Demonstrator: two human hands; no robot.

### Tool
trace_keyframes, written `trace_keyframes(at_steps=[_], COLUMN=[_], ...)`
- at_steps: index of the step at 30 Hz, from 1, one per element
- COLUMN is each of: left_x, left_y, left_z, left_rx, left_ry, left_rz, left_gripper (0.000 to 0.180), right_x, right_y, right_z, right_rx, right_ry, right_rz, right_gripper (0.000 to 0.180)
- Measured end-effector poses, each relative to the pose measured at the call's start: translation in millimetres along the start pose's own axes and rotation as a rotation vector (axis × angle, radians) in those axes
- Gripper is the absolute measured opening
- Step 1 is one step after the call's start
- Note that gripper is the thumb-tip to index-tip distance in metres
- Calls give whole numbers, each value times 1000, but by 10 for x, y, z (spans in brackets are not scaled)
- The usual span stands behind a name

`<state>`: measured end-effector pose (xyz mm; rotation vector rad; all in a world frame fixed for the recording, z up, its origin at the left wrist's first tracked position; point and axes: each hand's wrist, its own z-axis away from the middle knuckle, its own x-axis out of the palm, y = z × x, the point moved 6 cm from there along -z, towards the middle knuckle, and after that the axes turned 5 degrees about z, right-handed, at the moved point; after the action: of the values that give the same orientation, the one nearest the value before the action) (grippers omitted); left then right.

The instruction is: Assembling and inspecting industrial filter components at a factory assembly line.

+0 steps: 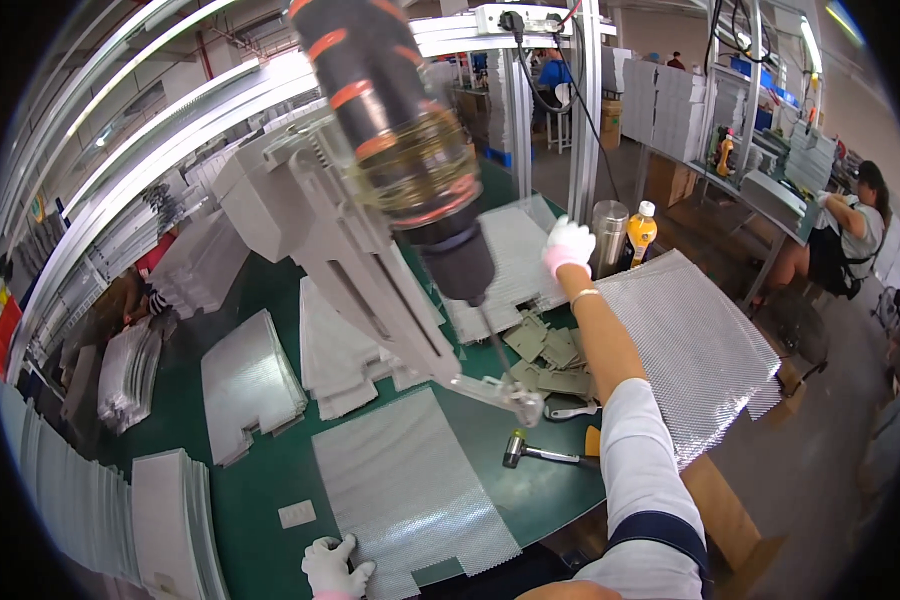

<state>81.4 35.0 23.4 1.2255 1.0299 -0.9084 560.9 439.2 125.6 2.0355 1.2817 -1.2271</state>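
Mesh sheets under both gloved hands

Mesh sheet [410, 490] lies at the table's [260, 500] near edge, left hand [335, 568] spread flat on its corner. Right hand [568, 245] reaches the far-edge mesh stack [515, 260], fingers curled on it. The hanging driver [410, 150] could catch the raised arm. Hammer [540, 452] and brackets [555, 360] crowd the right edge; open room lies mid-table.
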Motion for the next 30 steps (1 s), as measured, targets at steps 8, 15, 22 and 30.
trace_keyframes(at_steps=[8,15,22,30], left_x=[-28,-74,1,-246], left_y=[-3,28,135,-579], left_z=[52,-74,-79,-3], left_rx=[67,208,100,72], left_ry=[15,209,319,752], left_rz=[12,-4,0,786], left_gripper=[51,32,28,26], right_x=[-724,-524,-955,-1404], right_y=[-13,-89,-129,167], right_z=[-187,1000,3114,3751], right_rx=[-11,-242,157,141], right_ry=[-334,-111,-859,-860], right_rz=[-1817,-1713,-1966,-1830], right_gripper=[27,26,25,21])
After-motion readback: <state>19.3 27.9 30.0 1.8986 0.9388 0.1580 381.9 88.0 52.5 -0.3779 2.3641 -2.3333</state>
